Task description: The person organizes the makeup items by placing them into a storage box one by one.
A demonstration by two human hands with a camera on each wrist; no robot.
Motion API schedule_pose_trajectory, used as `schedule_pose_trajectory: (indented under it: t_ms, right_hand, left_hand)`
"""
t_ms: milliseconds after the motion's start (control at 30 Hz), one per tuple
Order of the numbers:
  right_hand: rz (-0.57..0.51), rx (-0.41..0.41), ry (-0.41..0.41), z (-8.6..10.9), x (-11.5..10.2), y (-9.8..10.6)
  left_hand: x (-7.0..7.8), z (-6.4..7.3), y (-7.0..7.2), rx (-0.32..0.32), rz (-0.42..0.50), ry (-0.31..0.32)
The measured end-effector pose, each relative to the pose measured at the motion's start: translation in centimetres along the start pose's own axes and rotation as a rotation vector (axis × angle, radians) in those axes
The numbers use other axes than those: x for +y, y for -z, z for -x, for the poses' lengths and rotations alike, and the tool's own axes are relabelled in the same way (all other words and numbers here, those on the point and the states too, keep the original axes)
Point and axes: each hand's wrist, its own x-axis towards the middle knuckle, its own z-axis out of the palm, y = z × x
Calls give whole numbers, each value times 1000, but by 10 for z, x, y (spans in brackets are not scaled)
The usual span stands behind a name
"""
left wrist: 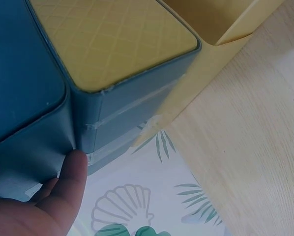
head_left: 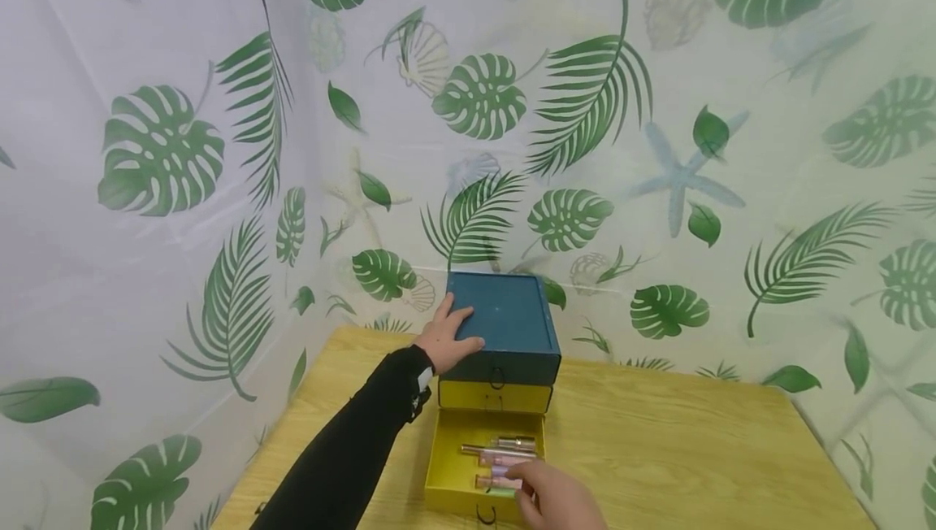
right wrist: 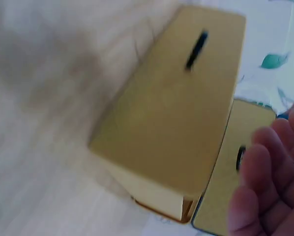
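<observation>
A small drawer box with a dark blue top (head_left: 503,314) stands on the table, its lowest yellow drawer (head_left: 446,457) pulled out. Several slim cosmetic tubes (head_left: 504,458) lie in that drawer, pink, lilac and metallic. My left hand (head_left: 444,339) rests with spread fingers on the left edge of the blue top; a finger (left wrist: 73,172) presses by the box's corner in the left wrist view. Over the drawer's front right, my right hand (head_left: 559,497) has bent fingers, its fingertips right at the tubes; whether it pinches one I cannot tell. The right wrist view shows the drawer front (right wrist: 171,98) beside curled fingers (right wrist: 257,167).
Another yellow drawer front (head_left: 493,397) sits above the open one, with a dark ring pull. The wooden table (head_left: 680,440) extends right of the box. Behind it hangs a leaf-patterned curtain (head_left: 570,164), close to the box's back.
</observation>
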Motion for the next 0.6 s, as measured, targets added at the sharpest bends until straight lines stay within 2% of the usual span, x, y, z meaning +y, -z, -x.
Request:
schedule_pose_trajectory:
  t_ms: [100,200,300,400,500,600]
  right_hand:
    - [-39,-113,-23,6,-8,-6]
    - [-93,-234,-37,2,4,-21]
    - [-162,-374,-36,-13,39,-50]
    - [-210,-471,-4,-30,79,-82]
    - [-181,-456,44,-38,103,-103]
    - [-100,-421,109,-40,108,-111]
  left_hand:
    - [-1,1,1,3,3,0]
    - [1,0,1,5,6,-3]
    - [2,-1,1,6,6,-3]
    - [1,-1,1,4,0,-4]
    - [-1,-1,0,6,0,-10]
    - [-2,-1,0,6,-1,-11]
